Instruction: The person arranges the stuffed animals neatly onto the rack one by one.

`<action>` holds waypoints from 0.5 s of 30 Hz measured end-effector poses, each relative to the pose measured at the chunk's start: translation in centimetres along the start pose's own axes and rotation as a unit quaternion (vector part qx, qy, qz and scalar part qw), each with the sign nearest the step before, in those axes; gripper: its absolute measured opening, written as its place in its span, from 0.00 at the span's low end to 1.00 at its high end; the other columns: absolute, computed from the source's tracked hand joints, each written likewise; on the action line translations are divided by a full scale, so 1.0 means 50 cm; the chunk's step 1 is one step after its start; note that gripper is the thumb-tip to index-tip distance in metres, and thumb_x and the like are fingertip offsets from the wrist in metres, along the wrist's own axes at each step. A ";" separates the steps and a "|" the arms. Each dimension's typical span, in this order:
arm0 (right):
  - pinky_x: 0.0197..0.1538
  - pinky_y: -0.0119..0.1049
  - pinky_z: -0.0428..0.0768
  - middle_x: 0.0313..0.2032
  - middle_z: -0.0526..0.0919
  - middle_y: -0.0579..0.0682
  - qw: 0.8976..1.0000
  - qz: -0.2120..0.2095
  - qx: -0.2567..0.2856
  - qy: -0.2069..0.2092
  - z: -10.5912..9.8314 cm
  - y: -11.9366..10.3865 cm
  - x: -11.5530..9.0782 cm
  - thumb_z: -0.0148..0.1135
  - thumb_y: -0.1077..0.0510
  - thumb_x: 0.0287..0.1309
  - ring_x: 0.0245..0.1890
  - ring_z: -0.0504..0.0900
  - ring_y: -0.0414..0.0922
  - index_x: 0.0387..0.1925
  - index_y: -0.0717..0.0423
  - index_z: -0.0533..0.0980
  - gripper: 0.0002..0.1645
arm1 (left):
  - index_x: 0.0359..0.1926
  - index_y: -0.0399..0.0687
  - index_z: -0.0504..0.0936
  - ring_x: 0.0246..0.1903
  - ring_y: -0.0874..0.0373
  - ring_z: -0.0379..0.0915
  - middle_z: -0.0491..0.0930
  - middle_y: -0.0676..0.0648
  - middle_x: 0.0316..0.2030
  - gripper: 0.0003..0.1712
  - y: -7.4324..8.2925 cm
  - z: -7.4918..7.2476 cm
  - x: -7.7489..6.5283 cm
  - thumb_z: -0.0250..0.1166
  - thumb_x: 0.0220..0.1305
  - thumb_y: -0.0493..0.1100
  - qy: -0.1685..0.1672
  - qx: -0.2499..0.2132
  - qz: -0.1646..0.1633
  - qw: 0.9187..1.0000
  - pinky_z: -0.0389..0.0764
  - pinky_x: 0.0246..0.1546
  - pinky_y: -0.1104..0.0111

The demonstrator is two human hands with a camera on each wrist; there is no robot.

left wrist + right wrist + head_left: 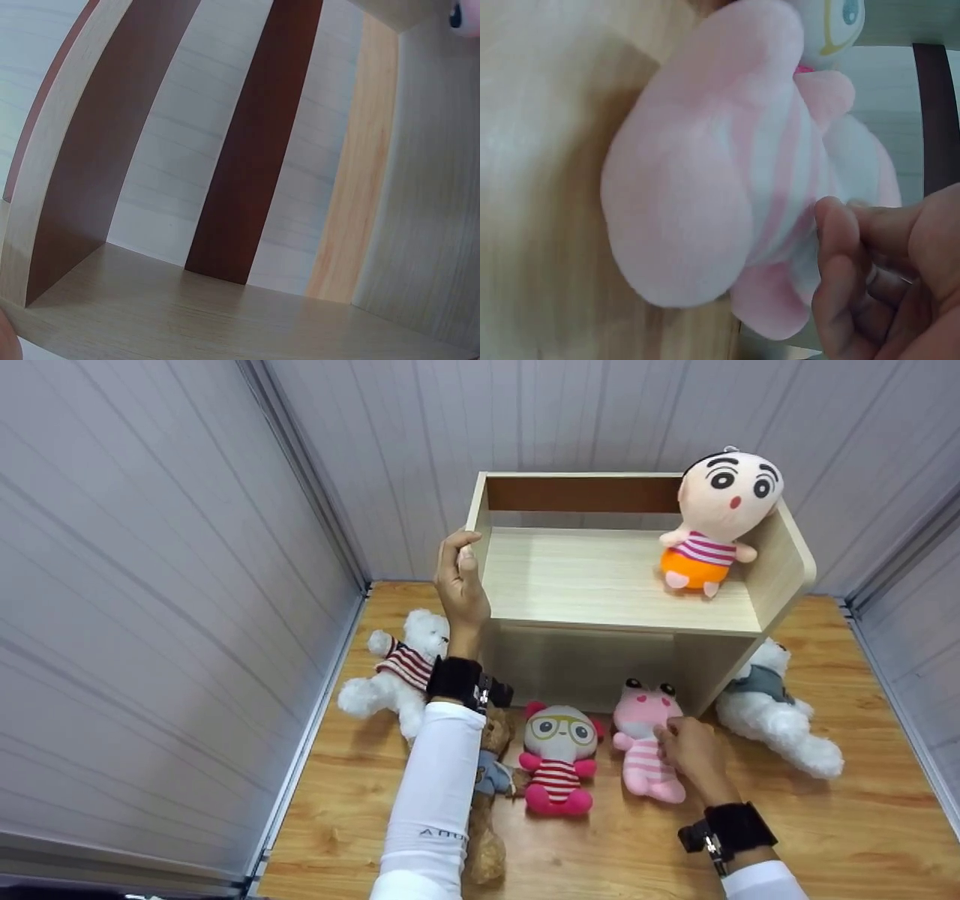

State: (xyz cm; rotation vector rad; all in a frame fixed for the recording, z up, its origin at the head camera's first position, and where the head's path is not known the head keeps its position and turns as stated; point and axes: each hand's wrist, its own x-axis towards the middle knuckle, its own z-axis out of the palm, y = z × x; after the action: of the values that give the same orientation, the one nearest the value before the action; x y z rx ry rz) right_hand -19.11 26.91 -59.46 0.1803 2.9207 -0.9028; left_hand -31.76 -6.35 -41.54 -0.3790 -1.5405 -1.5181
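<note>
My left hand (461, 585) grips the side panel of a pale wooden shelf (585, 574) at its upper left edge, fingers curled over it. In the left wrist view, only a bit of a finger (7, 341) shows beside the panel. My right hand (691, 750) pinches a pink frog plush (649, 765) at its side, near the neck. Seen from the right wrist, thumb and forefinger (836, 225) meet at the striped pink-and-white body (780, 165). The frog stands in front of the shelf's lower opening, facing me.
A cartoon boy doll (720, 521) sits on the shelf's upper right. Left of the frog is a panda plush (559, 761) with yellow glasses. A brown bear (489, 840) lies partly under my left forearm. White bears flank the shelf, one left (401, 675), one right (776, 712). Grey walls (172, 585) enclose the wooden floor.
</note>
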 end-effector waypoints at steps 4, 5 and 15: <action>0.28 0.36 0.72 0.22 0.85 0.49 0.999 -0.002 0.016 0.036 -0.009 -0.004 0.013 0.57 0.52 0.72 0.22 0.80 0.43 0.24 0.54 0.80 0.19 | 0.46 0.25 0.79 0.54 0.40 0.76 0.81 0.30 0.46 0.19 0.002 0.003 -0.001 0.48 0.64 0.35 -0.005 0.002 -0.002 1.000 0.72 0.62 0.64; 0.29 0.36 0.72 0.22 0.86 0.49 0.999 -0.004 0.018 0.048 -0.011 -0.005 0.017 0.57 0.52 0.72 0.22 0.81 0.43 0.24 0.55 0.80 0.19 | 0.46 0.25 0.79 0.54 0.41 0.76 0.81 0.30 0.46 0.19 0.002 0.003 -0.001 0.48 0.64 0.35 -0.006 0.002 -0.002 1.000 0.72 0.62 0.64; 0.41 0.61 0.79 0.27 0.87 0.63 0.975 -0.032 0.055 0.214 -0.016 -0.033 0.075 0.61 0.57 0.66 0.33 0.86 0.64 0.30 0.63 0.86 0.15 | 0.46 0.26 0.79 0.55 0.42 0.77 0.81 0.31 0.47 0.18 0.001 -0.001 -0.001 0.48 0.65 0.34 -0.002 0.005 0.000 1.000 0.72 0.64 0.63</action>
State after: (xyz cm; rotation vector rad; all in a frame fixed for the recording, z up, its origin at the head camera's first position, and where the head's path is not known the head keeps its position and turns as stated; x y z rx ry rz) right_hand -23.09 26.35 -58.29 0.3280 3.2812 -1.1684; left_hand -31.67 -6.36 -41.58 -0.3754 -1.5504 -1.5091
